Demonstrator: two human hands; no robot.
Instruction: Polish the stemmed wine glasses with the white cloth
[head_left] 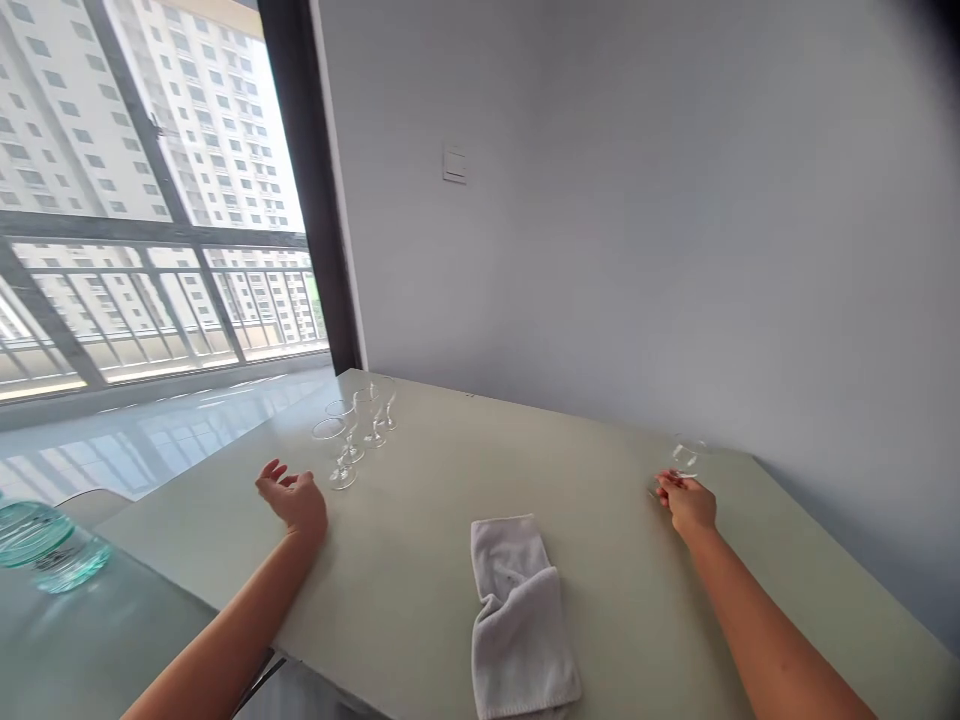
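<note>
My right hand (pixel 688 500) is closed around the stem of a clear wine glass (pixel 688 452) at the right side of the table. Its bowl shows above the fingers, and the base is partly hidden by them. My left hand (pixel 294 497) is over the left part of the table with fingers spread and slightly curled, holding nothing. Just beyond it several clear stemmed glasses (pixel 343 455) stand upright in a group. Between my arms a crumpled grey cloth (pixel 521 620) lies on the table.
The pale table (pixel 420 560) meets a grey wall (pixel 637 250) at the back. At the left, a large clear teal bottle (pixel 52 545) lies on its side on a lower glassy surface. A window with railings (pixel 150 300) is behind, and a light switch (pixel 454 165) is on the wall.
</note>
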